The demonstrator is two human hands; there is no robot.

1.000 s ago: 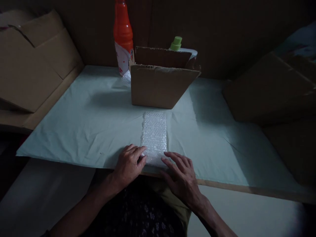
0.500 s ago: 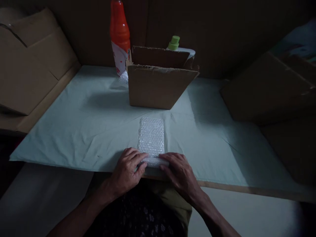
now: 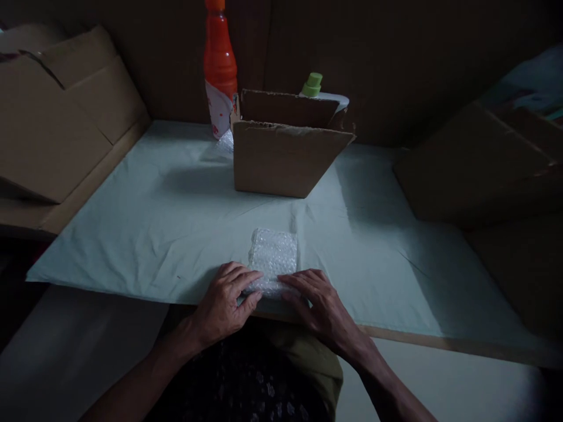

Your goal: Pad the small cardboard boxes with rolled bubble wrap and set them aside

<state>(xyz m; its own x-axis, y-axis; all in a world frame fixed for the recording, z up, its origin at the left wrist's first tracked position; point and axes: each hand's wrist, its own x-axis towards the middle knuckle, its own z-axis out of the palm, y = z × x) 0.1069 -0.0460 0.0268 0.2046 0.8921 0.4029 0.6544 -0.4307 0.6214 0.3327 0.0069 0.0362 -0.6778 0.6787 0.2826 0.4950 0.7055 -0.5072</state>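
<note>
A sheet of clear bubble wrap (image 3: 274, 251) lies near the front edge of the cloth-covered table, its near end rolled into a thick fold. My left hand (image 3: 229, 296) is closed round the left end of that roll, thumb below and fingers on top. At the right end, my right hand (image 3: 314, 299) grips it the same way. Whatever may be inside the roll cannot be seen. The flat part of the bubble wrap stretches away from me, toward an open cardboard box.
The open cardboard box (image 3: 290, 161) stands mid-table. Behind it are a bottle of orange-red liquid (image 3: 220, 64) and a container with a green cap (image 3: 312, 85). Larger cardboard boxes flank the pale green cloth (image 3: 176, 217), one at left (image 3: 65, 123), another at right (image 3: 466, 164).
The flat part of the bubble wrap is shorter, and the roll at its near end is thicker. Both hands stay on the roll. The view has shifted slightly.
</note>
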